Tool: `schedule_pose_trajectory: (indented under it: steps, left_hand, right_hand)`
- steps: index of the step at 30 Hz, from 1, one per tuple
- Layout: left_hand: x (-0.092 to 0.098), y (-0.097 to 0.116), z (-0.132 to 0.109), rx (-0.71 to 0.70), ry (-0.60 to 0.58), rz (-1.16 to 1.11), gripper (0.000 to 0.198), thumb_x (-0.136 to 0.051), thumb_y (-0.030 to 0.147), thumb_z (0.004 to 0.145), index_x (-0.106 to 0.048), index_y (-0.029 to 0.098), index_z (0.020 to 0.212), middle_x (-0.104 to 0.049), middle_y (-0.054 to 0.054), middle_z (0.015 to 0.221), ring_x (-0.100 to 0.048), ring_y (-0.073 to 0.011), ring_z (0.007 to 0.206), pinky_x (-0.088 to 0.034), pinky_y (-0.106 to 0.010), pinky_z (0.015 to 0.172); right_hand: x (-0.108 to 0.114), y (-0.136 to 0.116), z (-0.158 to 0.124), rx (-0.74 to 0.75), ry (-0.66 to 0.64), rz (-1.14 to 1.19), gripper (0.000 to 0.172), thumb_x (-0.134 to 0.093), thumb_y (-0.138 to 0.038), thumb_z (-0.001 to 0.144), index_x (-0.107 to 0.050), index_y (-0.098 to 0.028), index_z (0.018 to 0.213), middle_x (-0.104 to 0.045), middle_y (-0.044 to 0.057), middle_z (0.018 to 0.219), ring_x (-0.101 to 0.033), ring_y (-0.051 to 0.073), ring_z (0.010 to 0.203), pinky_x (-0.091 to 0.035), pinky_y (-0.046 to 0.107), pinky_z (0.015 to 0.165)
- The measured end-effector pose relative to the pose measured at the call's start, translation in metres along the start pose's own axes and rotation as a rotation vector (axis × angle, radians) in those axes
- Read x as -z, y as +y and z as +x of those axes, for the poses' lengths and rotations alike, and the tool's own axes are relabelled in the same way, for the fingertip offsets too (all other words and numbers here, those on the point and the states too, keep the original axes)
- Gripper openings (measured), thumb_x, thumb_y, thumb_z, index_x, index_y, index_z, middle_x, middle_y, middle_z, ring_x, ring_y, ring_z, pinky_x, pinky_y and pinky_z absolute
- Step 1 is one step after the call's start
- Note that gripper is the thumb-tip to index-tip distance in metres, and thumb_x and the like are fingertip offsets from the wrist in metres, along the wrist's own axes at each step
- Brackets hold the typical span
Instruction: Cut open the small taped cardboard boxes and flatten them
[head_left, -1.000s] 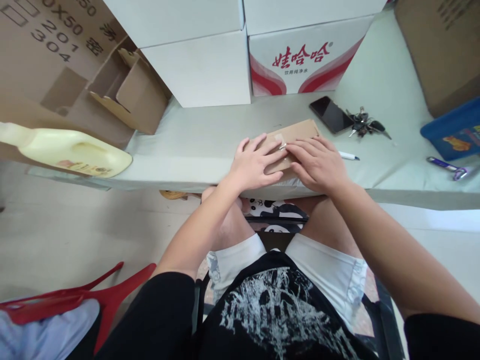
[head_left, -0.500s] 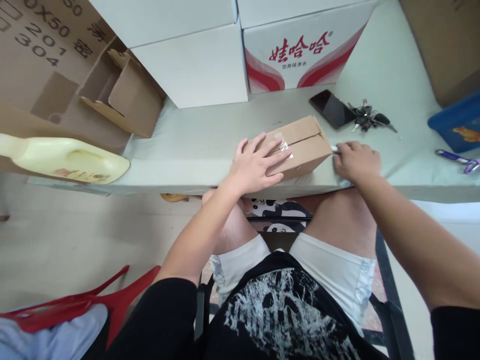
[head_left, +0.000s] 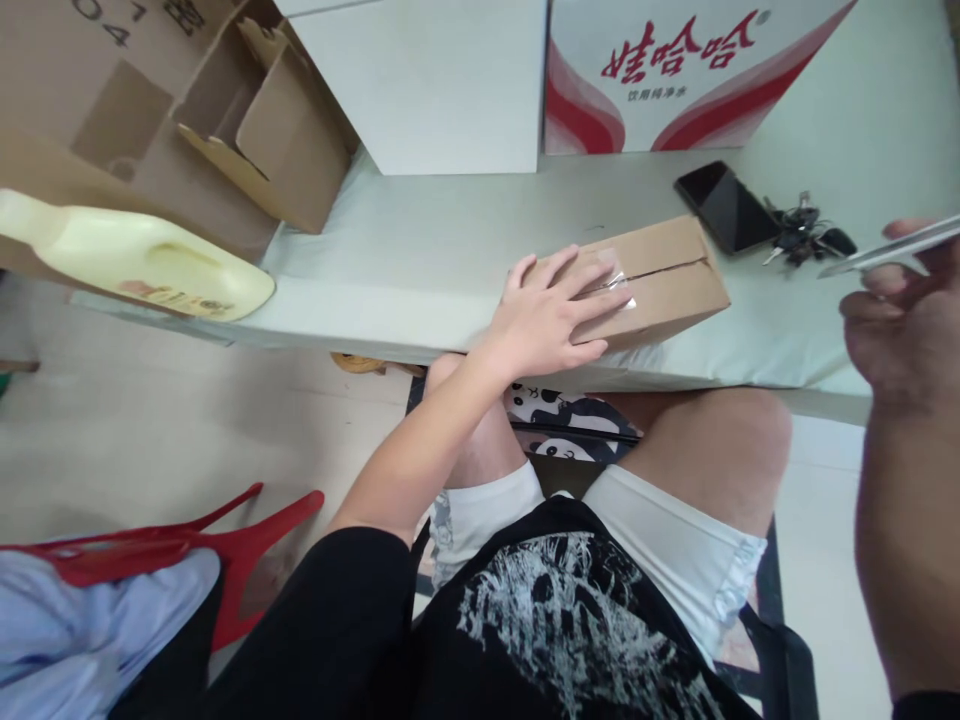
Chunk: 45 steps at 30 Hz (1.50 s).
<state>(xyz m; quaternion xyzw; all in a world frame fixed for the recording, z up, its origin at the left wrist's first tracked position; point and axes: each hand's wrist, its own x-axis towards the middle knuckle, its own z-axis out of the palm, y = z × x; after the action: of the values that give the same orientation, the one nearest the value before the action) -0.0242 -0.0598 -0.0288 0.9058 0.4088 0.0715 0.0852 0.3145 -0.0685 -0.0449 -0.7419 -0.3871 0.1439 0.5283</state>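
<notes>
We seem to be steadying the taped box, right of frame centre on the counter, left hand flat, fingers apart. Right edge: our right grip clamps a slim tool; next calls for fingers clear.

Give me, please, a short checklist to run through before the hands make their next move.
1. Left hand on small brown cardboard box: ok, resting on top.
2. Slim pale pointed tool gripped: ok, in the right hand.
3. Tool tip clear of left hand: ok, well apart.
4. Clear tape on box top uncovered: not ok, left hand partly covers it.
5. Flat black phone not touching box: cannot tell.
</notes>
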Motion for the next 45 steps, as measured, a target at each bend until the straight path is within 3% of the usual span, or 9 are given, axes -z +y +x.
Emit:
schedule_pose_trajectory:
  steps: [2,5,7,10,13,18,22,32,45]
  left_hand:
    - [0.000,0.000,0.000,0.006,-0.004,-0.002,0.061,-0.065,0.052,0.094,-0.052,0.049,0.153,-0.045,0.005,0.168,-0.031,-0.0385,0.160,-0.019,-0.063,0.128]
    - [0.001,0.000,-0.001,0.010,-0.027,0.006,0.062,-0.064,0.053,0.095,-0.050,0.048,0.155,-0.043,0.004,0.170,-0.029,-0.0382,0.161,-0.018,-0.063,0.128]
    - [0.002,0.001,-0.001,0.012,-0.036,0.015,0.062,-0.063,0.053,0.096,-0.049,0.048,0.155,-0.042,0.004,0.171,-0.028,-0.0381,0.161,-0.017,-0.064,0.128]
    - [0.003,0.001,-0.002,0.018,-0.057,0.026,0.063,-0.062,0.055,0.096,-0.048,0.047,0.157,-0.040,0.004,0.172,-0.028,-0.0389,0.161,-0.018,-0.065,0.127]
    - [0.003,0.002,-0.001,0.009,-0.060,0.035,0.064,-0.062,0.056,0.095,-0.047,0.047,0.157,-0.041,0.003,0.171,-0.028,-0.0392,0.161,-0.019,-0.065,0.127]
    - [0.004,0.003,0.000,0.013,-0.041,0.032,0.063,-0.065,0.052,0.095,-0.049,0.047,0.156,-0.044,0.003,0.170,-0.030,-0.0397,0.160,-0.020,-0.066,0.128]
    - [0.005,0.004,0.000,0.019,-0.046,0.014,0.063,-0.065,0.050,0.095,-0.051,0.045,0.156,-0.044,0.003,0.170,-0.030,-0.0402,0.160,-0.019,-0.067,0.128]
    - [0.005,0.003,0.000,0.025,-0.032,-0.007,0.060,-0.064,0.050,0.094,-0.055,0.045,0.153,-0.043,0.003,0.170,-0.030,-0.0397,0.160,-0.018,-0.066,0.128]
    - [0.007,0.001,0.001,0.028,-0.047,0.007,0.061,-0.066,0.052,0.093,-0.056,0.045,0.152,-0.044,0.001,0.170,-0.031,-0.0413,0.159,-0.020,-0.067,0.127]
  right_hand:
    - [-0.007,-0.039,-0.019,-0.143,-0.136,0.379,0.021,-0.064,-0.053,0.076,-0.065,-0.037,0.091,-0.076,0.001,0.094,-0.052,0.013,0.057,-0.018,0.038,0.057]
    - [-0.034,-0.082,-0.052,-0.031,-0.416,0.615,0.023,-0.070,-0.044,0.066,-0.059,-0.030,0.080,-0.065,-0.001,0.072,-0.043,0.011,0.049,-0.020,0.033,0.050]
    - [-0.058,-0.093,-0.068,0.096,-0.335,0.663,0.024,-0.070,-0.032,0.062,-0.046,-0.027,0.063,-0.048,-0.003,0.049,-0.034,0.009,0.041,-0.013,0.031,0.043]
    - [-0.089,-0.091,-0.079,0.189,-0.311,0.626,0.018,-0.061,-0.032,0.073,-0.048,-0.026,0.062,-0.052,-0.001,0.052,-0.035,0.009,0.038,-0.017,0.031,0.040]
    - [-0.104,-0.083,-0.076,0.136,-0.339,0.586,0.010,-0.052,-0.034,0.074,-0.050,-0.026,0.069,-0.056,0.001,0.060,-0.036,0.009,0.041,-0.020,0.031,0.040]
    - [-0.108,-0.077,-0.066,0.073,-0.269,0.541,0.010,-0.050,-0.031,0.076,-0.049,-0.025,0.068,-0.038,-0.003,0.052,-0.033,0.010,0.041,-0.018,0.030,0.040]
    - [-0.106,-0.078,-0.069,0.108,-0.374,0.430,0.017,-0.055,-0.032,0.083,-0.055,-0.022,0.069,-0.042,-0.005,0.051,-0.036,0.008,0.037,-0.023,0.028,0.039]
    - [-0.100,-0.083,-0.074,0.145,-0.446,0.211,0.024,-0.057,-0.034,0.092,-0.059,-0.024,0.071,-0.057,-0.001,0.051,-0.055,0.017,0.046,-0.045,0.033,0.055]
    - [-0.103,-0.078,-0.067,0.101,-0.530,0.170,0.022,-0.062,-0.035,0.094,-0.059,-0.026,0.073,-0.063,0.002,0.063,-0.062,0.021,0.062,-0.052,0.039,0.069]
